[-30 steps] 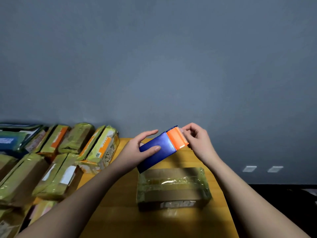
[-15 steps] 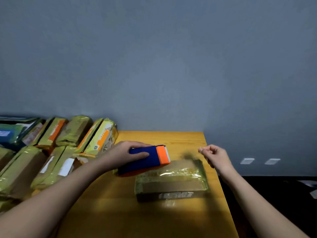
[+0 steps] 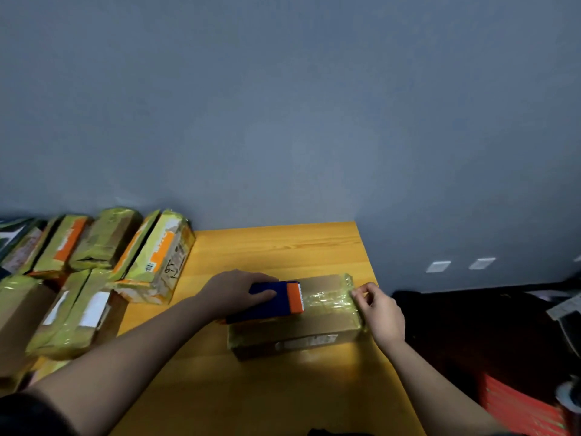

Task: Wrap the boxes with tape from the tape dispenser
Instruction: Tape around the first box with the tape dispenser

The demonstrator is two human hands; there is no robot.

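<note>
Box point(image 3: 301, 328): cardboard, partly wrapped in clear tape, lying flat on the yellow wooden surface point(image 3: 276, 247), right of centre. Tape dispenser point(image 3: 270, 300): blue body, orange toothed end, resting on the box top at its left part. Left hand point(image 3: 234, 292): gripping the dispenser body. Right hand point(image 3: 379, 313): fingers pinching the tape at the box's right end. Wrapped parcels point(image 3: 94, 272): piled at the left.

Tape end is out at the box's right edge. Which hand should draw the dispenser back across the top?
Left. The left hand already grips the tape dispenser on the box; the right hand pinches tape at the box's right end, probably anchoring it.
</note>
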